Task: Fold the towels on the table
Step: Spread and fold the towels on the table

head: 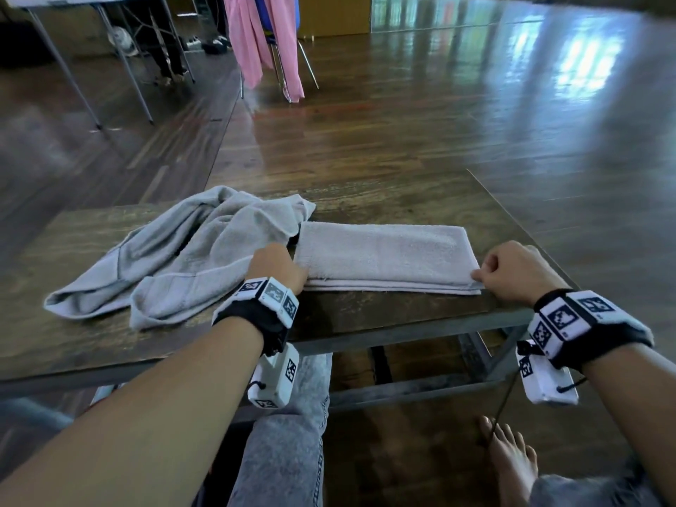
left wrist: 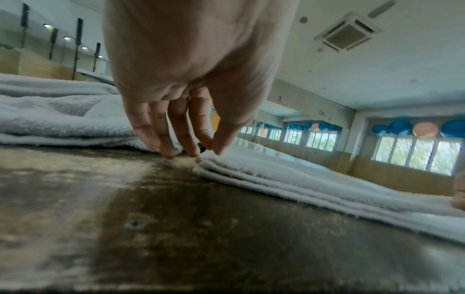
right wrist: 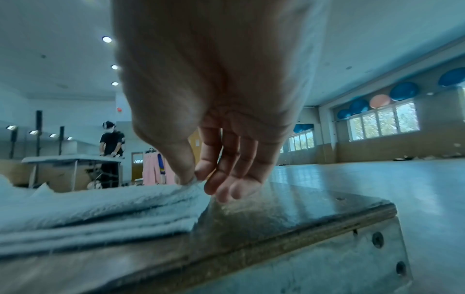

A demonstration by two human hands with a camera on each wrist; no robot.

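A pale towel [head: 384, 256], folded into a long flat strip, lies on the wooden table [head: 365, 316] near its front edge. A crumpled grey towel [head: 175, 250] sprawls to its left. My left hand [head: 298, 276] is at the strip's near-left corner. In the left wrist view its straight fingers [left wrist: 171, 151] touch the table beside that corner [left wrist: 201, 161] and the thumb rests on top. No cloth shows between them. My right hand [head: 477, 274] pinches the top layer's near-right corner between thumb and forefinger [right wrist: 196, 179], lifting it slightly.
The table's right edge [head: 519, 228] runs just past my right hand. Pink cloth [head: 263, 45] hangs on a chair across the wooden floor. Another table [head: 73, 1] stands at the back left, where a person [right wrist: 112, 151] works.
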